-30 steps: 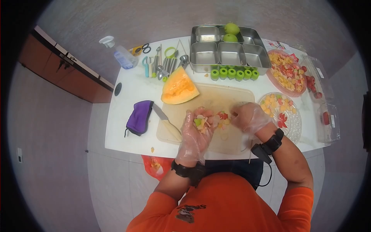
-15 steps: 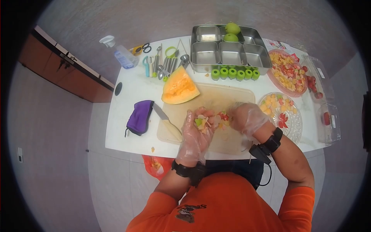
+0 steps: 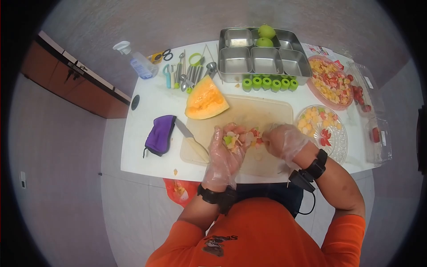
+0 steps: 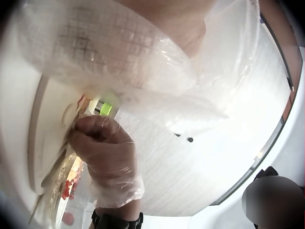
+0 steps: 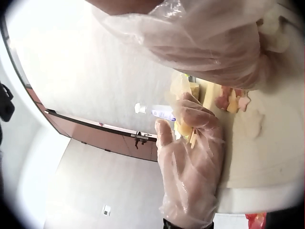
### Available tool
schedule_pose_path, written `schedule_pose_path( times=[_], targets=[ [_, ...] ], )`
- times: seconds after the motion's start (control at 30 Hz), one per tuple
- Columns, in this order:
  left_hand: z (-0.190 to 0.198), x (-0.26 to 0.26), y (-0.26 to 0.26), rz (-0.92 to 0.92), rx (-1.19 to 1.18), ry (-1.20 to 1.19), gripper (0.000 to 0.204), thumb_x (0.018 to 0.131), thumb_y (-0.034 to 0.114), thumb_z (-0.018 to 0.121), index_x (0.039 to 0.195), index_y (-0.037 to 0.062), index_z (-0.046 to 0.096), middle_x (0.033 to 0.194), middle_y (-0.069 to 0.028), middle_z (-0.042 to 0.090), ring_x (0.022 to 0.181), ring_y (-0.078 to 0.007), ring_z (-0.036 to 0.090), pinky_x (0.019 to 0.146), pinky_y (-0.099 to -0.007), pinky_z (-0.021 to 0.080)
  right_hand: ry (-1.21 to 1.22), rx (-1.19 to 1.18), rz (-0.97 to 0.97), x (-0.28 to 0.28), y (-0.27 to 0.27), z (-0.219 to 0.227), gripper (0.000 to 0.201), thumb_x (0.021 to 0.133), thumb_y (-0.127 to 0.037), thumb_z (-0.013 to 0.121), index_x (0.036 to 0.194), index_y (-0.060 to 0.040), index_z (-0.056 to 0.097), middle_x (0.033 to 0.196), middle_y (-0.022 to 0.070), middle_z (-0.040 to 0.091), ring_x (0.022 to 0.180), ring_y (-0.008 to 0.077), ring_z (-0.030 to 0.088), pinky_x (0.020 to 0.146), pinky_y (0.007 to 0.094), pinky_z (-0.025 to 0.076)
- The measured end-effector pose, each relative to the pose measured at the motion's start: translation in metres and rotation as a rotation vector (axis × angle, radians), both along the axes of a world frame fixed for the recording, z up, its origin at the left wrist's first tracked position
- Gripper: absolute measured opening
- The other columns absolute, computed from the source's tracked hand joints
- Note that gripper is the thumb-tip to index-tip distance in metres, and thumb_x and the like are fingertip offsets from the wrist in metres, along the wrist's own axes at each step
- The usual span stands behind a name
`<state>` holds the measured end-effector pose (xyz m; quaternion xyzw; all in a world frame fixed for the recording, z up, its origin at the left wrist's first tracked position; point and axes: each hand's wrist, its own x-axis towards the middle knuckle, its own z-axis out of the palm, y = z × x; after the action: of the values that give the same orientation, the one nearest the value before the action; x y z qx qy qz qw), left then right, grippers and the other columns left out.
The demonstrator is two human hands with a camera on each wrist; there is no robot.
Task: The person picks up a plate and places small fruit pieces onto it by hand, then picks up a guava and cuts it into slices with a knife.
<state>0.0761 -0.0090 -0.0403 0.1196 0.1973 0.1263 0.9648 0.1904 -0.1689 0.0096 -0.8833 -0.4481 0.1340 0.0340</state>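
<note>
My left hand (image 3: 225, 153), in a clear plastic glove, curls palm up round a bunch of cut fruit pieces (image 3: 230, 141) in white, green and yellow. More fruit pieces (image 5: 233, 98), red, pink and yellow, some star-shaped, show between the two hands over the cutting board (image 3: 262, 104). A pale flat slice (image 5: 256, 123) lies on the board. My gloved right hand (image 3: 285, 140) is beside them, fingers curled, fingertips right at the pieces; I cannot tell what it pinches. An orange melon wedge (image 3: 207, 101) and a knife (image 3: 195, 147) lie at the board's left side.
A purple pouch (image 3: 160, 135) lies left of the knife. Carving tools (image 3: 193, 73) and a spray bottle (image 3: 142, 66) are behind it. A steel tray (image 3: 235, 60) with small pans stands at the back. A pink bowl (image 3: 333, 106), glass plate (image 3: 340, 153) and clear boxes (image 3: 378, 151) stand right.
My right hand has shifted slightly left, closer to the left hand and the fruit pieces. The left hand stays where it was, still holding its bunch.
</note>
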Motion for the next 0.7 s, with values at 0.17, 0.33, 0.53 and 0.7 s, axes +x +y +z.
schedule_pose_path(
  times=[0.17, 0.33, 0.53, 0.7],
  targets=[
    [-0.002, 0.000, 0.000, -0.007, -0.002, -0.015, 0.043, 0.101, 0.046, 0.051, 0.111, 0.0041, 0.055, 0.101, -0.0180, 0.059, 0.089, -0.0273, 0.058, 0.086, -0.0451, 0.051, 0.083, 0.143, -0.021, 0.003, -0.011, -0.005, 0.011, 0.079, -0.011, 0.060, 0.085, -0.0108, 0.070, 0.075, 0.0152, 0.067, 0.074, 0.0336, 0.068, 0.068, 0.0421, 0.052],
    [-0.003, 0.001, 0.000, 0.009, 0.008, -0.020, 0.043, 0.101, 0.046, 0.051, 0.113, 0.0042, 0.054, 0.102, -0.0173, 0.059, 0.087, -0.0275, 0.058, 0.085, -0.0440, 0.052, 0.171, 0.610, -0.094, 0.005, -0.002, 0.033, 0.007, 0.081, -0.013, 0.064, 0.083, -0.0081, 0.068, 0.081, 0.0148, 0.065, 0.074, 0.0353, 0.065, 0.066, 0.0420, 0.052],
    [0.005, 0.004, -0.002, 0.011, -0.030, 0.023, 0.043, 0.100, 0.045, 0.053, 0.116, 0.0050, 0.056, 0.110, -0.0153, 0.061, 0.104, -0.0294, 0.061, 0.092, -0.0490, 0.054, 0.073, 0.817, 0.201, -0.019, 0.050, 0.037, 0.010, 0.082, -0.011, 0.071, 0.091, -0.0067, 0.071, 0.080, 0.0117, 0.065, 0.072, 0.0301, 0.064, 0.067, 0.0369, 0.052],
    [-0.014, -0.001, 0.006, -0.072, -0.045, -0.160, 0.040, 0.100, 0.045, 0.053, 0.113, 0.0074, 0.057, 0.109, -0.0143, 0.062, 0.102, -0.0300, 0.063, 0.091, -0.0479, 0.055, 0.131, 0.756, 0.103, -0.002, 0.030, 0.052, 0.017, 0.084, -0.019, 0.066, 0.095, -0.0075, 0.072, 0.087, 0.0146, 0.068, 0.082, 0.0333, 0.066, 0.073, 0.0403, 0.054]
  ],
)
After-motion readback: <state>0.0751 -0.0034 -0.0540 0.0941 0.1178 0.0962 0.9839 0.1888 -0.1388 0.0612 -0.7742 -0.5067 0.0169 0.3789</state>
